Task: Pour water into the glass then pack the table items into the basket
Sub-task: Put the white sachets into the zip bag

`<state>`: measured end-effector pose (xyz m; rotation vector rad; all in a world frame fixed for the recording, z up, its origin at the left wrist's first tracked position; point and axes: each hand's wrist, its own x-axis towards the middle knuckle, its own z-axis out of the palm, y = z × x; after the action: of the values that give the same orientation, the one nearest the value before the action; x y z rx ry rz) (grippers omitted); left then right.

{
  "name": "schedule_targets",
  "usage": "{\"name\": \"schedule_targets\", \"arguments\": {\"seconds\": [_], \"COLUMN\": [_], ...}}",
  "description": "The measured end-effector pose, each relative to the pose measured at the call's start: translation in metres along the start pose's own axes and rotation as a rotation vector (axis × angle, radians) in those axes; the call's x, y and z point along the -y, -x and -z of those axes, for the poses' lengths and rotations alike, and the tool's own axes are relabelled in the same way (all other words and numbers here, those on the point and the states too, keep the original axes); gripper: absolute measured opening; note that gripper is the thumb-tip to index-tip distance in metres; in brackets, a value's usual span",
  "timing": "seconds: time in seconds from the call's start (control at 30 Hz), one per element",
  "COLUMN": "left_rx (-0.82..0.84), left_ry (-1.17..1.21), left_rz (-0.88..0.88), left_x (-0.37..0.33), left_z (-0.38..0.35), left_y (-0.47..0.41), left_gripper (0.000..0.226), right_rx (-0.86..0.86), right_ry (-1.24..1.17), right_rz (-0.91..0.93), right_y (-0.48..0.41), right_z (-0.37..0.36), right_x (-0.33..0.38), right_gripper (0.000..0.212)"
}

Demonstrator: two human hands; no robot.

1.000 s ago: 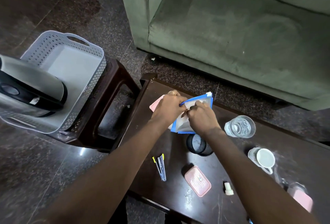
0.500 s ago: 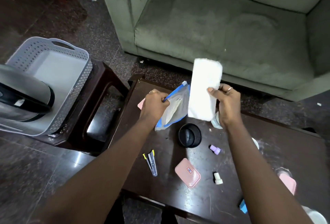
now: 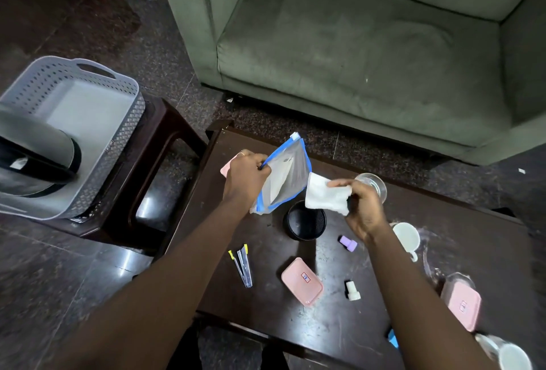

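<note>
Above the dark wooden desk (image 3: 339, 325), the left hand (image 3: 246, 176) pinches a blue-edged clear zip pouch (image 3: 286, 177) by its rim; the right hand (image 3: 362, 207) clenches a folded white tissue (image 3: 325, 195) just beside the pouch. The grey perforated plastic basket (image 3: 118, 121) sits on a side stool (image 3: 165, 145).

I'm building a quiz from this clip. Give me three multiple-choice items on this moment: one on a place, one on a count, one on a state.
1. Where is the kettle?
A. in the grey basket
B. on the sofa
C. on the dark table

2. How many pink lidded boxes show fully on the table?
A. none
B. two
C. five

3. What is the state of the zip pouch?
A. zipped and lying flat
B. inside the basket
C. held open by the left hand

Answers: 1 A, it lies within the basket walls. 2 B, one near the stapler, one at the right edge. 3 C, its mouth gapes while the right hand holds a white cloth.
</note>
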<state>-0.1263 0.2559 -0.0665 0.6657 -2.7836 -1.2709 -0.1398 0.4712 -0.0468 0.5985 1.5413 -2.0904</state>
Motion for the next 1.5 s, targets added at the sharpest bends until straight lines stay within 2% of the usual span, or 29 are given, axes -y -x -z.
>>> {"name": "schedule_targets", "arguments": {"seconds": [0.07,0.1,0.17,0.2,0.27,0.3,0.4,0.47,0.57,0.67,0.73,0.87,0.97,1.1,1.3,1.5], "left_rx": [-0.009,-0.013,-0.023,-0.028,-0.044,-0.051,-0.053,-0.046,-0.032,-0.021,-0.019,-0.004,0.009,0.025,0.035,0.058], "left_ry": [0.002,0.0,0.009,0.019,0.027,0.028,0.027,0.017,0.025,0.032,0.024,0.023,0.023,0.036,0.007,-0.014], "left_rz": [0.002,0.006,0.018,0.02,0.021,0.024,0.029,0.019,0.01,0.005,-0.007,-0.005,-0.007,-0.006,-0.037,-0.064], "left_x": [0.001,0.002,0.004,0.005,0.005,0.006,0.006,0.007,0.007,0.006,0.006,0.007,0.006,0.006,0.005,0.004], "left_z": [0.0,0.0,0.0,0.0,0.001,0.001,0.003,0.003,0.003,0.003,0.002,0.001,0.002,0.001,0.002,0.0], "left_y": [-0.001,-0.001,-0.002,-0.002,-0.003,-0.003,-0.004,-0.003,-0.002,-0.002,-0.002,0.0,0.001,0.002,0.005,0.008], "left_gripper": [0.024,0.025,0.027,0.027,0.025,0.024,0.024,0.024,0.022,0.021,0.02,0.016,0.014,0.014,0.014,0.018], "right_rx": [-0.044,-0.067,-0.116,-0.116,-0.122,-0.135,-0.148,-0.126,-0.09,-0.005,-0.008,-0.079,-0.138,-0.077,-0.314,-0.241], "right_ry": [-0.01,0.017,0.149,0.239,0.372,0.408,0.589,0.738,1.133,1.421,1.481,1.435,1.439,1.502,1.681,1.792], "right_rz": [-0.065,-0.081,-0.058,-0.036,-0.055,-0.08,-0.102,-0.089,-0.026,0.031,0.005,-0.089,-0.102,-0.161,-0.14,-0.228], "right_y": [-0.001,-0.001,-0.001,-0.001,-0.002,-0.001,-0.004,-0.009,-0.013,-0.016,-0.017,-0.022,-0.023,-0.022,-0.018,-0.022], "right_z": [0.005,0.006,0.008,0.009,0.01,0.009,0.002,-0.003,-0.009,-0.015,-0.021,-0.029,-0.033,-0.041,-0.047,-0.05], "right_x": [-0.004,-0.006,-0.012,-0.016,-0.024,-0.026,-0.034,-0.04,-0.045,-0.046,-0.047,-0.053,-0.055,-0.06,-0.054,-0.055], "right_gripper": [0.046,0.04,0.012,0.013,0.031,0.031,0.016,0.019,0.027,0.013,0.004,0.025,0.024,0.026,0.033,0.041]}}
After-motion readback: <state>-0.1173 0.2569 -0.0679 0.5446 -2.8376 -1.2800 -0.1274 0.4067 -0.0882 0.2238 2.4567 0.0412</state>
